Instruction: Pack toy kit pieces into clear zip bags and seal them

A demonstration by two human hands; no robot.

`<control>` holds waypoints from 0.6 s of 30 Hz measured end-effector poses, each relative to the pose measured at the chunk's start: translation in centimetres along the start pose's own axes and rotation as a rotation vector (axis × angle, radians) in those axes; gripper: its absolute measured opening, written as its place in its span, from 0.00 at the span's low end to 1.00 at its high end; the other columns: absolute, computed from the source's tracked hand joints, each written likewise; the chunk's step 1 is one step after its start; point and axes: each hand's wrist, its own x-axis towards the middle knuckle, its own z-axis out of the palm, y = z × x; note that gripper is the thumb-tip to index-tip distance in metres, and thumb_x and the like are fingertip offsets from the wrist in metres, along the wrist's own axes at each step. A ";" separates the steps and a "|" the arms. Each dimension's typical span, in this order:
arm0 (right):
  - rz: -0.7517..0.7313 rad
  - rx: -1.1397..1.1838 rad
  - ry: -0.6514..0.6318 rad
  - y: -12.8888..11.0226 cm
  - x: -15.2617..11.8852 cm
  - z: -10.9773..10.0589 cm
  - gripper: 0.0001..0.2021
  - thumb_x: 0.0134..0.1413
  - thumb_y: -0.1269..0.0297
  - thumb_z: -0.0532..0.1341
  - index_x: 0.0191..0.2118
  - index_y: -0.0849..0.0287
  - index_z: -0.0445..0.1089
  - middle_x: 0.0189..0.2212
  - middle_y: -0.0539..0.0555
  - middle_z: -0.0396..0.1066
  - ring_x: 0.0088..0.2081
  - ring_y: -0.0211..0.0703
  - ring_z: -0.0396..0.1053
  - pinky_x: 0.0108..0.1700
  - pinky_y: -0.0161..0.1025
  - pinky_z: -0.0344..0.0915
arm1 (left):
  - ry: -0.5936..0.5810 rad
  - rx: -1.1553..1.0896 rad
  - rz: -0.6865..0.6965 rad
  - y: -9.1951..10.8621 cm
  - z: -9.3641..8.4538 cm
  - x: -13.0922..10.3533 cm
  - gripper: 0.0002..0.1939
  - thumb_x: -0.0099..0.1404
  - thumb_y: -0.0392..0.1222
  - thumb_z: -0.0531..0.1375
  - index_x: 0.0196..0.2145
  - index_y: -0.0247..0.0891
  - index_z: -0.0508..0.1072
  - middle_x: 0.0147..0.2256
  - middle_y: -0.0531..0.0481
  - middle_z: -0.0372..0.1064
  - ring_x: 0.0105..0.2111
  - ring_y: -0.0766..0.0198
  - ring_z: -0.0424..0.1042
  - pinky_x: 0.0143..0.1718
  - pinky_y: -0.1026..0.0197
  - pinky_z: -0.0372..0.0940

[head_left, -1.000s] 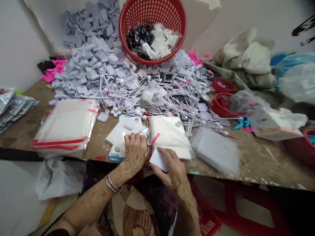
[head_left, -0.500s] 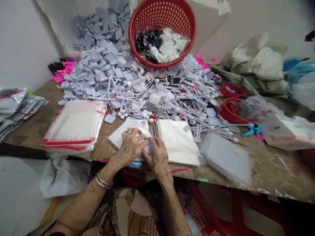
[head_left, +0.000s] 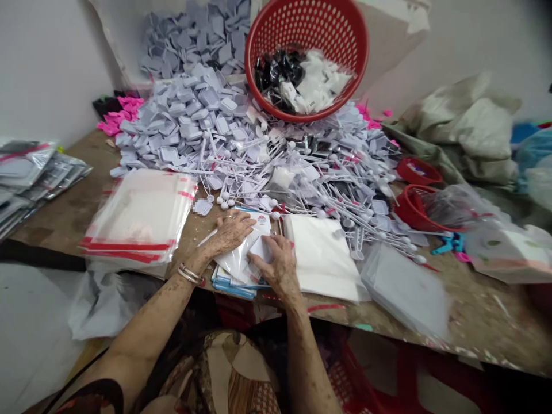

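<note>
R hand (head_left: 280,261) fingers grip white piece (head_left: 259,248) at clear bag (head_left: 235,265), approx 6 o'clock on counter (head_left: 483,302); in or on, can't tell. L hand (head_left: 233,234) fingers open, flat, bag's 11 o'clock. Prob. positioning piece; next move needs bag steady.

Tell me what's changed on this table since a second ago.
The right hand has brought the white piece leftward and forward, from the white stack's near left corner to over the clear bag, its fingers around it. The left hand has shifted left and now lies spread on the bag. White stack and red basket stayed put.
</note>
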 end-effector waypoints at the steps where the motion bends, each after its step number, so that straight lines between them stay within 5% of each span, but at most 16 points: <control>1: -0.014 0.018 -0.015 0.1 0.1 0.0 0.20 0.57 0.50 0.63 0.50 0.57 0.72 0.45 0.60 0.70 0.48 0.54 0.67 0.51 0.53 0.66 | -0.002 -0.004 -0.002 0.0 0.0 0.0 0.20 0.73 0.41 0.47 0.59 0.48 0.68 0.62 0.48 0.60 0.63 0.49 0.53 0.59 0.40 0.54; 7: 0.032 -0.073 0.116 0.4 0.3 0.8 0.22 0.59 0.49 0.61 0.51 0.59 0.71 0.45 0.62 0.69 0.48 0.56 0.66 0.53 0.57 0.65 | -0.035 -0.033 0.028 -0.6 0.2 0.3 0.21 0.73 0.41 0.46 0.59 0.46 0.68 0.62 0.45 0.60 0.61 0.50 0.56 0.57 0.43 0.58; 18: 0.004 -0.121 0.037 0.5 -0.1 0.7 0.24 0.60 0.50 0.60 0.55 0.61 0.69 0.47 0.64 0.67 0.51 0.57 0.64 0.54 0.59 0.63 | -0.117 -0.125 0.021 -0.8 -0.8 0.2 0.22 0.72 0.43 0.49 0.61 0.46 0.65 0.63 0.45 0.59 0.62 0.50 0.55 0.60 0.41 0.55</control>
